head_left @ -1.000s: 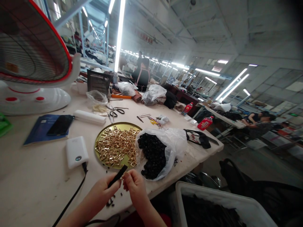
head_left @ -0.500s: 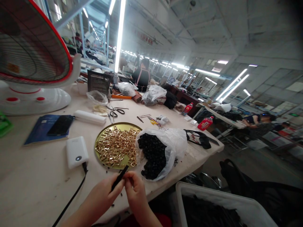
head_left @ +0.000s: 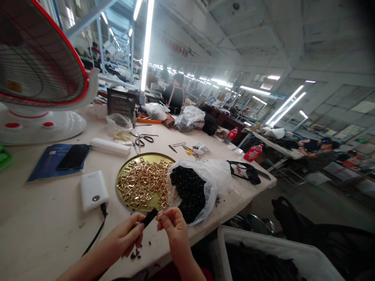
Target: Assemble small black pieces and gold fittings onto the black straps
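Between the thumb and fingers of my left hand (head_left: 129, 233) is a short, flat black strap (head_left: 149, 217), its free end pointing up and right. My right hand (head_left: 175, 225) pinches a small gold buckle (head_left: 159, 215) close beside that end; whether the two touch I cannot tell. Just beyond my hands, a round gold tray (head_left: 159, 157) holds a heap of gold buckles (head_left: 143, 179). A clear plastic bag (head_left: 218, 175) lies open against the tray's right side, full of small black pieces (head_left: 187, 187).
A power bank (head_left: 94, 191) with a black cable, a phone (head_left: 74, 157) on a blue booklet and a fan (head_left: 38, 125) stand left. Scissors (head_left: 143, 138) lie behind the tray. A white bin (head_left: 272, 244) of black strips sits below the table's right edge.
My hands have drawn slightly apart, and the black strap has turned to show its flat face. A gold buckle now shows in my right fingertips.
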Demonstrator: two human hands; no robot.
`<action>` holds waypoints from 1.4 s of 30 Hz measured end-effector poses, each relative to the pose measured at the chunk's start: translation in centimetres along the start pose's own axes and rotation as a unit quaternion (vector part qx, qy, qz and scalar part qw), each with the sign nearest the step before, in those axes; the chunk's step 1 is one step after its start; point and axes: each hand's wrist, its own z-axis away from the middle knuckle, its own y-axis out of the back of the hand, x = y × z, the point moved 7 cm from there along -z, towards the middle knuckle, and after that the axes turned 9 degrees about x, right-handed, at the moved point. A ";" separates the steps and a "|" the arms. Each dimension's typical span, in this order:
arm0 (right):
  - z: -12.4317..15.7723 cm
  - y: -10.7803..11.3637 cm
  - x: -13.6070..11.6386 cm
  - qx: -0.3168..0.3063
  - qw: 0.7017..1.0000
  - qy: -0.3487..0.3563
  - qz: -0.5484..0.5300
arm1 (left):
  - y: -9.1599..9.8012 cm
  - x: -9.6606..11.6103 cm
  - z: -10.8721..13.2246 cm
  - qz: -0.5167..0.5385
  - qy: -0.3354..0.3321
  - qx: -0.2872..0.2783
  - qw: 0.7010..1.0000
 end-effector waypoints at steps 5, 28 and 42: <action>0.4 -0.3 0.9 -0.009 0.993 -0.081 -0.082 | -1.0 -1.0 0.7 0.072 0.075 -0.057 0.993; 2.2 -1.5 1.8 -0.042 0.998 0.008 0.039 | -1.9 0.4 0.5 0.053 0.034 -0.043 0.997; 2.4 -2.1 4.2 -0.069 0.949 -0.268 -0.150 | -2.3 0.4 0.4 0.022 0.039 -0.024 0.999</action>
